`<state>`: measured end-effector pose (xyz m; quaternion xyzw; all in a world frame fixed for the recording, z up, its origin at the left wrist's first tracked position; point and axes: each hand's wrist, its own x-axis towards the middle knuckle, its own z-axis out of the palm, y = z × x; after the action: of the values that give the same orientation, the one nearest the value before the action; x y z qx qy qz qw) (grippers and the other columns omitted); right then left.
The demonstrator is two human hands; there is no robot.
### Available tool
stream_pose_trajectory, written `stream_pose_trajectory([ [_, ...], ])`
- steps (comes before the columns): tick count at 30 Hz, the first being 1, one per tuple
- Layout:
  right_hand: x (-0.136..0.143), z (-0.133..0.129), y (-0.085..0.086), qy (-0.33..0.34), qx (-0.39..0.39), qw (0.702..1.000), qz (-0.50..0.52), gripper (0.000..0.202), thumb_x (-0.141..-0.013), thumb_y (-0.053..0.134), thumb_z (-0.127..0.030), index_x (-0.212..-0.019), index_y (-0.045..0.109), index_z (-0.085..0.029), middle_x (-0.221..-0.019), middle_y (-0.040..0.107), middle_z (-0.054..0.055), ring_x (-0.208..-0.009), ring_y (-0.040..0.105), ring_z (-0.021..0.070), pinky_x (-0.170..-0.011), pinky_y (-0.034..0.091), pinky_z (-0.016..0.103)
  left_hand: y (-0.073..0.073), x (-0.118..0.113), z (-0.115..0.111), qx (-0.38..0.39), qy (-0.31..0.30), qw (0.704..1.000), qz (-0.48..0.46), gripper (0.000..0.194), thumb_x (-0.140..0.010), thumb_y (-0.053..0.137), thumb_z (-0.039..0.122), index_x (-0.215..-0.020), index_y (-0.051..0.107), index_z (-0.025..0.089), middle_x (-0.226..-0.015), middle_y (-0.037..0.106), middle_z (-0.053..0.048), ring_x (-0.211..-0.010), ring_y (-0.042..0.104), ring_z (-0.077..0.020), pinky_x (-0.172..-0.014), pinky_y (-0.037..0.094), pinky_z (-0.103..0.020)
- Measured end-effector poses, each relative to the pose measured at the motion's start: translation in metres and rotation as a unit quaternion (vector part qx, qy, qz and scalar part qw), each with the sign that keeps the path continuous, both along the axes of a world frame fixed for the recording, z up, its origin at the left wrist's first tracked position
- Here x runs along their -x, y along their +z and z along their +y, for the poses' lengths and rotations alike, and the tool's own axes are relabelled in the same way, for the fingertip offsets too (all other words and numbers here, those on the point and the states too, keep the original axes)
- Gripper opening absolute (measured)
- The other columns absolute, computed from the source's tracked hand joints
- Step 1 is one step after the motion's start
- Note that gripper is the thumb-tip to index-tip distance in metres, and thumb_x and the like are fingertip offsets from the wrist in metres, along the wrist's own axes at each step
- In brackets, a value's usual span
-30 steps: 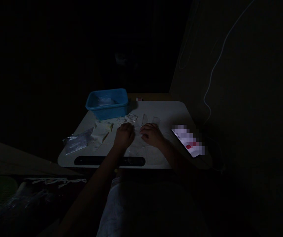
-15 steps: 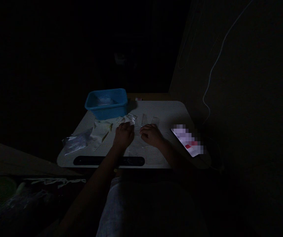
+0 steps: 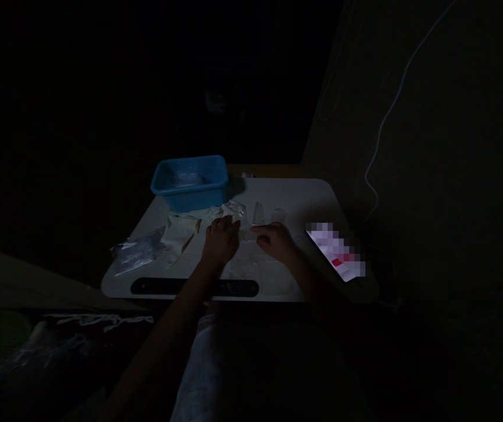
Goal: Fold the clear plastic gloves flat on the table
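In dim light my left hand (image 3: 221, 241) rests on the white table with its fingers bent down and close together. Its fingertips are beside a crumpled whitish wrapper (image 3: 235, 208), and what is under them is hidden. My right hand (image 3: 276, 241) lies to the right, index finger stretched toward the left hand and the other fingers loosely curled. That fingertip touches or hovers over thin clear plastic (image 3: 245, 225) between the hands. Beyond the right hand are two small clear plastic pieces, one narrow (image 3: 258, 213) and one wider (image 3: 278, 215).
A blue plastic basin (image 3: 196, 199) stands at the table's (image 3: 295, 193) back left. Opened paper packaging (image 3: 178, 231) and a clear plastic bag (image 3: 139, 252) lie at the left. A lit phone (image 3: 332, 249) lies at the right edge. A dark slot (image 3: 158, 286) runs along the front.
My right hand has shifted slightly right, and its index finger is now stretched out where the fingers were curled together. My left hand has stayed nearly in place.
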<state>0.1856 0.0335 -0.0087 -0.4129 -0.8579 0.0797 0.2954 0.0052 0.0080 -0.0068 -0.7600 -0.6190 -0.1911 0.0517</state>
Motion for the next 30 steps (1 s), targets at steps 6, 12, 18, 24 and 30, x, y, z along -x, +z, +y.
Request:
stream_pose_trajectory([
  [6,-0.0012,-0.0012,0.0033,-0.001,0.009,1.000,0.013,0.036,-0.074,0.050,-0.015,-0.107,0.063,-0.023,-0.088,0.071,0.000,-0.071,0.064,0.0134,-0.077,0.045,0.026,-0.0065,0.0063,0.0070,-0.029,-0.017,0.999,-0.043,0.035,-0.084,0.037,0.030,-0.111,0.056,0.019,-0.120,0.052,-0.010,-0.110,0.042,-0.0250,-0.090,0.036,-0.042],
  [12,-0.0008,0.0000,0.0010,0.011,0.015,1.000,0.020,0.034,-0.073,0.050,-0.012,-0.103,0.064,-0.022,-0.095,0.070,0.000,-0.081,0.065,0.0137,-0.082,0.045,0.026,-0.0084,0.0052,0.0065,-0.019,-0.005,1.000,-0.015,0.036,-0.079,0.044,0.022,-0.112,0.057,0.023,-0.125,0.049,-0.009,-0.112,0.041,-0.0277,-0.087,0.037,-0.043],
  [18,-0.0008,0.0004,0.0006,0.011,0.021,0.999,0.025,0.033,-0.073,0.052,-0.012,-0.101,0.064,-0.023,-0.097,0.070,0.000,-0.083,0.065,0.0129,-0.082,0.046,0.025,-0.0069,0.0047,0.0054,-0.030,-0.003,0.999,-0.016,0.036,-0.081,0.041,0.022,-0.115,0.054,0.022,-0.122,0.051,-0.008,-0.109,0.042,-0.0261,-0.086,0.038,-0.042],
  [24,-0.0005,0.0010,0.0000,0.018,0.013,0.999,0.023,0.030,-0.073,0.051,-0.012,-0.098,0.065,-0.023,-0.094,0.071,-0.001,-0.082,0.065,0.0131,-0.083,0.044,0.025,-0.0078,0.0069,0.0066,-0.027,-0.023,0.999,-0.013,0.037,-0.081,0.041,0.022,-0.116,0.054,0.024,-0.124,0.050,-0.008,-0.111,0.042,-0.0255,-0.087,0.038,-0.042],
  [30,-0.0005,0.0016,-0.0008,-0.002,0.007,1.000,0.007,0.025,-0.075,0.049,-0.012,-0.088,0.068,-0.023,-0.090,0.071,-0.001,-0.079,0.066,0.0130,-0.080,0.044,0.024,-0.0039,0.0034,0.0030,-0.007,0.005,1.000,0.019,0.038,-0.078,0.044,0.020,-0.114,0.056,0.027,-0.127,0.048,-0.006,-0.111,0.041,-0.0289,-0.086,0.038,-0.044],
])
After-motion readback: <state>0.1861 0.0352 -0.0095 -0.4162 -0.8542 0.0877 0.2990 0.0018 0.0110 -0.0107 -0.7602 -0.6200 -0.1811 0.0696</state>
